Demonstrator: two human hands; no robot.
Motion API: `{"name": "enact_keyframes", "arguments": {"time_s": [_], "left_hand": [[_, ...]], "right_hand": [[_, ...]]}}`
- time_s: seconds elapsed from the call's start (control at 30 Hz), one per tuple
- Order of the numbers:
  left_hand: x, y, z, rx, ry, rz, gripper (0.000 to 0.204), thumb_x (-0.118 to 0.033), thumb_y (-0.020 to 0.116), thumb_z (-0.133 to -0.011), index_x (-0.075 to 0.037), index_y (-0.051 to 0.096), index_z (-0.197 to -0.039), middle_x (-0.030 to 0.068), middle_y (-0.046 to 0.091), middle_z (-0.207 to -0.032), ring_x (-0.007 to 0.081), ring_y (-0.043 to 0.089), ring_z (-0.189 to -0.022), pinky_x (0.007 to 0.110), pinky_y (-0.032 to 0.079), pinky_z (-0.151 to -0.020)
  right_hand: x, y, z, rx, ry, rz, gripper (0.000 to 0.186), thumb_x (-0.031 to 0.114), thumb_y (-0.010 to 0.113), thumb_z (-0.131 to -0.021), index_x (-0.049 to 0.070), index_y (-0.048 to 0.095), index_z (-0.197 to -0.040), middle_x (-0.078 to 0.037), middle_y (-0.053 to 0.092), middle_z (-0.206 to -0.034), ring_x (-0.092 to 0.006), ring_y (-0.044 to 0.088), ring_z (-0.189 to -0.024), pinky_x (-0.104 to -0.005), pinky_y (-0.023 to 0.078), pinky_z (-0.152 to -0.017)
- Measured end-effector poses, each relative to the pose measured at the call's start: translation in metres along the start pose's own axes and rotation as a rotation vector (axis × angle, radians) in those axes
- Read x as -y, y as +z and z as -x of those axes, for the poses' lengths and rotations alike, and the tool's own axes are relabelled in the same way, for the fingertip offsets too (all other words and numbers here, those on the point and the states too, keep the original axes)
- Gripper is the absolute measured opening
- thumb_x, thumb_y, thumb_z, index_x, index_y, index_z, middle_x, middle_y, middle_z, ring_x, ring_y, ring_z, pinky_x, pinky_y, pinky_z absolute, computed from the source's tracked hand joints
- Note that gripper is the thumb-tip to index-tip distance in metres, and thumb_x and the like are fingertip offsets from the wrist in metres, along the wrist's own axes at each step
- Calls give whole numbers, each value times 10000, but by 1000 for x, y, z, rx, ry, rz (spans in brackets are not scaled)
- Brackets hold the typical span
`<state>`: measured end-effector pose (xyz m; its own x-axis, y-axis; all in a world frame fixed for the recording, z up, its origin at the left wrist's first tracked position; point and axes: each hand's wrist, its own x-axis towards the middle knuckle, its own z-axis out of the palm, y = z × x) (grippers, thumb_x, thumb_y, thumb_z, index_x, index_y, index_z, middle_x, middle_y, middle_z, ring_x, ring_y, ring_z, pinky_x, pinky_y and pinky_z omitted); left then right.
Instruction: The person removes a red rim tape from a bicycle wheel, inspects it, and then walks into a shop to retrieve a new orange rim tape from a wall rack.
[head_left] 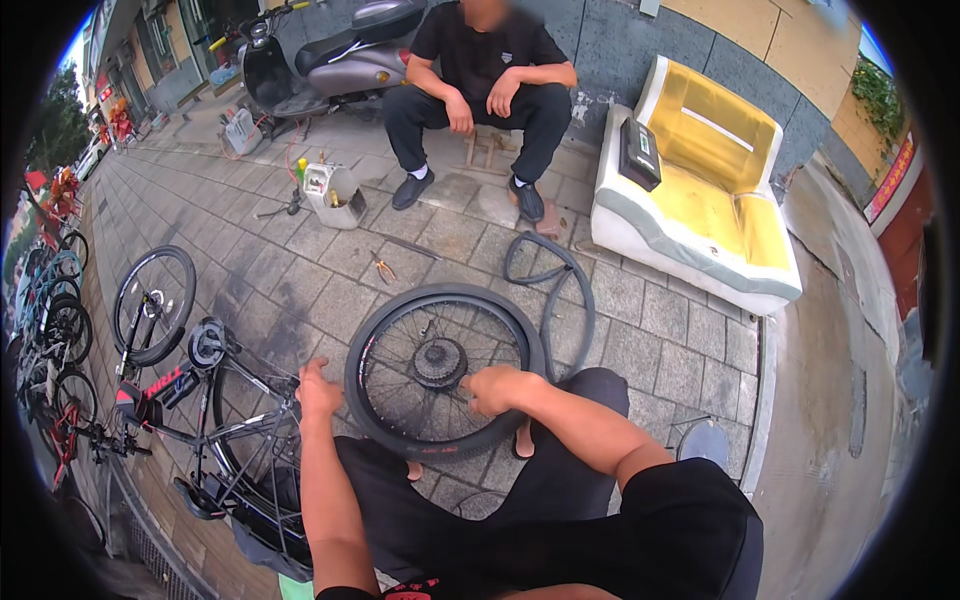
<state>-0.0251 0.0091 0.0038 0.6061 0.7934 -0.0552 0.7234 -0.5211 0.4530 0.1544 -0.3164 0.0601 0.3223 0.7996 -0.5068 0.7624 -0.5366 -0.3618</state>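
Observation:
A bicycle wheel with a black tyre (538, 345) lies on the paving between my feet, with a cassette hub (440, 363) at its middle. Over the right part of the spokes is my right hand (492, 389), fingers curled and pressed together beside the hub; what they pinch, if anything, is too small to make out. My left hand (319, 390) hovers just left of the tyre with its fingers loosely apart, holding nothing visible. Beside it on the left is a black bicycle (205, 430) on the ground. A loose inner tube (590, 315) curls at the wheel's right.
Pliers (384, 270) and a long thin bar (412, 247) lie beyond the wheel. Farther off are a cut-open white tool container (345, 215), a seated person (480, 75), a scooter (350, 72), and a yellow-white seat (690, 240) bearing a black battery (640, 155). Parked bicycles (70, 330) line the left.

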Motion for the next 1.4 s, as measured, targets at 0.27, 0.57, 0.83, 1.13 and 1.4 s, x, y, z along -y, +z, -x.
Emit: {"name": "enact_keyframes", "arguments": {"time_s": [0.27, 0.57, 0.83, 1.13, 1.4], "left_hand": [[19, 3, 0, -13, 24, 31, 577, -3, 692, -762, -130, 614, -1320, 195, 582, -1367, 400, 574, -1284, 488, 457, -1084], [26, 5, -3, 12, 1, 21, 571, -14, 695, -770, -135, 620, -1323, 210, 578, -1365, 417, 589, -1253, 478, 475, -1073], [30, 10, -6, -1, 32, 31, 537, 0, 627, -771, -126, 640, -1294, 209, 602, -1331, 412, 593, -1246, 481, 488, -1054], [36, 14, -9, 12, 51, 99, 534, 31, 609, -754, -106, 651, -1269, 224, 612, -1313, 416, 597, -1234, 454, 488, -1060], [54, 23, -15, -13, 95, 109, 520, 38, 603, -746, -72, 657, -1251, 237, 631, -1249, 407, 616, -1200, 441, 498, -1034]], "right_hand": [[-11, 10, -1, 4, -15, 41, 417, 318, 666, -931, 36, 670, -1237, -206, 732, -1137, -378, 696, -1096, -485, 545, -936], [-4, -1, 5, -2, -43, 24, 412, 309, 666, -932, 27, 659, -1233, -205, 728, -1143, -377, 692, -1102, -486, 542, -946], [-5, -2, 3, -5, -35, 20, 402, 310, 679, -926, 25, 679, -1209, -209, 726, -1146, -387, 688, -1108, -488, 540, -949], [-6, -6, 4, -9, -24, -2, 377, 292, 666, -920, 14, 694, -1173, -212, 730, -1132, -377, 693, -1099, -482, 541, -941], [-4, -10, 7, -13, -43, 4, 428, 306, 660, -924, 23, 658, -1245, -218, 723, -1146, -387, 683, -1115, -487, 532, -949]]}}
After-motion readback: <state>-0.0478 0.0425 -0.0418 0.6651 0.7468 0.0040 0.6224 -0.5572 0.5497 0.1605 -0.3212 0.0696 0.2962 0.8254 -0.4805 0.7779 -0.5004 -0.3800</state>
